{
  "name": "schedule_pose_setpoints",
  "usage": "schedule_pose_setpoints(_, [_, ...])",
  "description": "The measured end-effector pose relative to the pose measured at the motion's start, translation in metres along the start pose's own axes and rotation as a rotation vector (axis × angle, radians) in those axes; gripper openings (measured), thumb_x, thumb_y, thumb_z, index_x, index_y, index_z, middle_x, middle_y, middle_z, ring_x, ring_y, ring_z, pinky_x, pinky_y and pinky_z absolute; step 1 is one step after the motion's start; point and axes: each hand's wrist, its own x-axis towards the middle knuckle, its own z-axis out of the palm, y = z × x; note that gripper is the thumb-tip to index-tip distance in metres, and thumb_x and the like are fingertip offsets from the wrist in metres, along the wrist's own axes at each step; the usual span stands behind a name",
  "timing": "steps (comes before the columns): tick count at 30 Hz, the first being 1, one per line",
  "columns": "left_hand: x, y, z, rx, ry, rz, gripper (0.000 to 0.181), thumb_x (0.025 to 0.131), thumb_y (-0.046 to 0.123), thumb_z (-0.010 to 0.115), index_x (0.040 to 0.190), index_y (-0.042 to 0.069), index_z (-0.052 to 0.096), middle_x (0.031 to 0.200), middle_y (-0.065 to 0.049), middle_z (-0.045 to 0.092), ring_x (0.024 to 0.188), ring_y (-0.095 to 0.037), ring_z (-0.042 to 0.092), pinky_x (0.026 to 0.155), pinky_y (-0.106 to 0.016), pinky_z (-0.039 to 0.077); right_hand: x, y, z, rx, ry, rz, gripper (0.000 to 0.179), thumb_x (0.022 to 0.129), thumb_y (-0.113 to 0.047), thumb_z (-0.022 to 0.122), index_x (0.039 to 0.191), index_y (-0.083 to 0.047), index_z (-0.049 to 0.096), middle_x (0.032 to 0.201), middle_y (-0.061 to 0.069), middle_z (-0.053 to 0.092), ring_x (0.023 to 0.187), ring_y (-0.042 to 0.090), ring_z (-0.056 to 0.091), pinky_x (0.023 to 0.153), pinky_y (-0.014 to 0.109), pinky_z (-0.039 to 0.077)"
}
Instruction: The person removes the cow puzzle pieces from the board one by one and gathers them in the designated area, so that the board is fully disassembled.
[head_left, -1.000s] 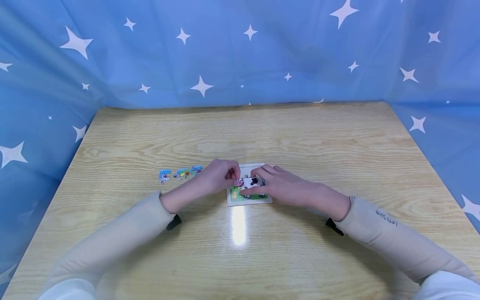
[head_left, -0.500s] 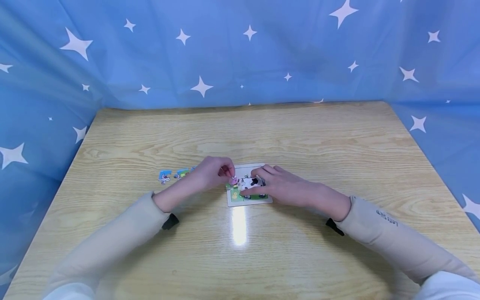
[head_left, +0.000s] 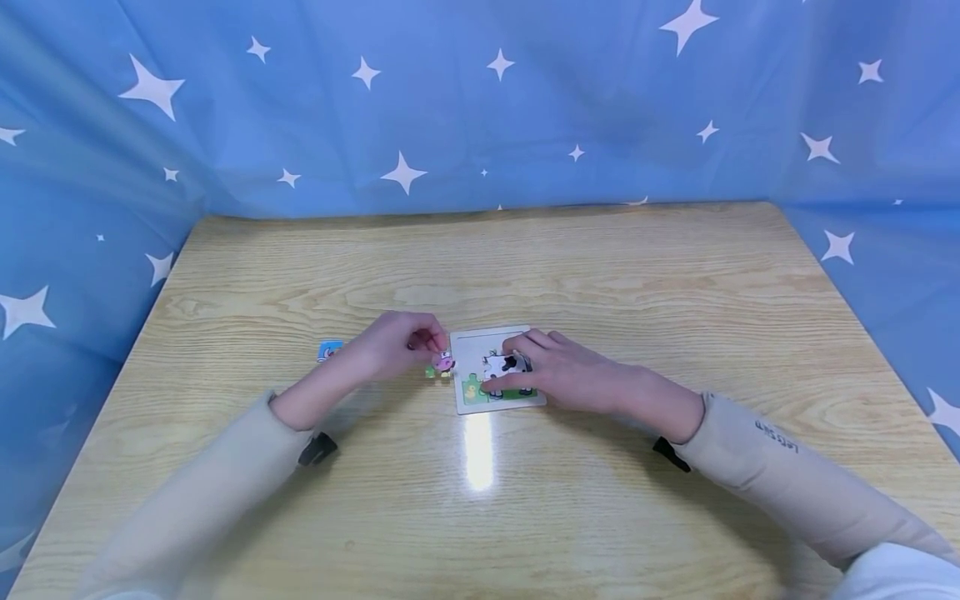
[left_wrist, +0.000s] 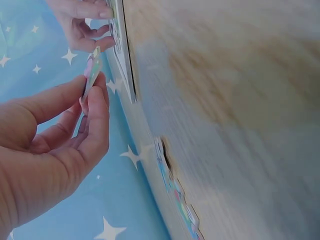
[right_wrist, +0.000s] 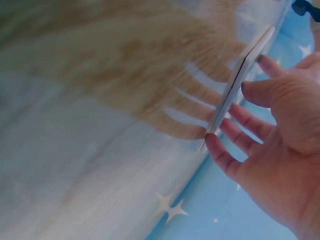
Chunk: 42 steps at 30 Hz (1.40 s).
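Between thumb and fingertips, my left hand (head_left: 401, 346) pinches a small jigsaw piece (head_left: 442, 364) printed with a pink-nosed cow's head and some green. It is just off the left edge of the puzzle board (head_left: 467, 343); the left wrist view catches the piece (left_wrist: 92, 72) edge-on. My right hand (head_left: 566, 368) rests on the board with fingers spread, over pieces that show a black-and-white cow body (head_left: 498, 367) and a green strip with a yellow chick (head_left: 472, 391). In the right wrist view its fingertips touch the thin board (right_wrist: 239, 82). Part of the picture is hidden under this hand.
A loose blue jigsaw piece (head_left: 329, 348) lies left of the board, partly behind my left forearm. Several loose pieces (left_wrist: 179, 197) lie in a row in the left wrist view. The wood-grain table (head_left: 600, 275) ends at a blue star-patterned curtain (head_left: 480, 100).
My left hand has moved left, taking the cow-head piece off the board and baring the grey recess there. Its forearm now covers more loose pieces. My right hand has stayed put.
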Motion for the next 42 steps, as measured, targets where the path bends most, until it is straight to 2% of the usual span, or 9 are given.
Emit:
schedule_pose_setpoints(7, [-0.015, -0.008, -0.006, -0.015, 0.035, -0.012, 0.008, 0.099, -0.006, 0.073, 0.103, 0.001, 0.072, 0.098, -0.010, 0.072, 0.094, -0.023, 0.068, 0.088, -0.035, 0.057, -0.001, -0.002, -0.003, 0.014, -0.009, 0.011, 0.083, 0.087, 0.020, 0.078, 0.154, -0.029, 0.065, 0.144, 0.016, 0.055, 0.129, 0.034, 0.053, 0.091, 0.050, 0.055])
schedule_pose_setpoints(18, [-0.033, -0.018, -0.014, -0.050, 0.045, -0.020, 0.007, 0.100, -0.007, 0.073, 0.104, -0.001, 0.071, 0.098, -0.009, 0.071, 0.095, -0.022, 0.068, 0.090, -0.037, 0.057, -0.001, -0.003, -0.001, -0.006, -0.032, 0.022, 0.085, 0.087, 0.018, 0.079, 0.156, -0.030, 0.065, 0.147, 0.017, 0.054, 0.131, 0.034, 0.052, 0.095, 0.052, 0.055])
schedule_pose_setpoints(30, [-0.053, -0.026, -0.021, -0.031, 0.081, -0.058, 0.005, 0.102, -0.003, 0.073, 0.105, 0.001, 0.072, 0.101, -0.009, 0.072, 0.098, -0.023, 0.067, 0.092, -0.042, 0.057, -0.001, -0.002, 0.000, -0.012, -0.020, 0.022, 0.086, 0.087, 0.020, 0.077, 0.155, -0.030, 0.065, 0.148, 0.017, 0.054, 0.130, 0.033, 0.051, 0.095, 0.051, 0.054])
schedule_pose_setpoints(42, [-0.067, -0.043, -0.030, -0.011, 0.098, -0.105, 0.006, 0.103, -0.003, 0.072, 0.108, 0.000, 0.073, 0.103, -0.009, 0.072, 0.097, -0.023, 0.066, 0.088, -0.034, 0.056, -0.001, -0.002, -0.001, 0.018, -0.026, 0.028, 0.085, 0.087, 0.021, 0.076, 0.155, -0.029, 0.065, 0.147, 0.018, 0.054, 0.131, 0.034, 0.052, 0.096, 0.052, 0.054])
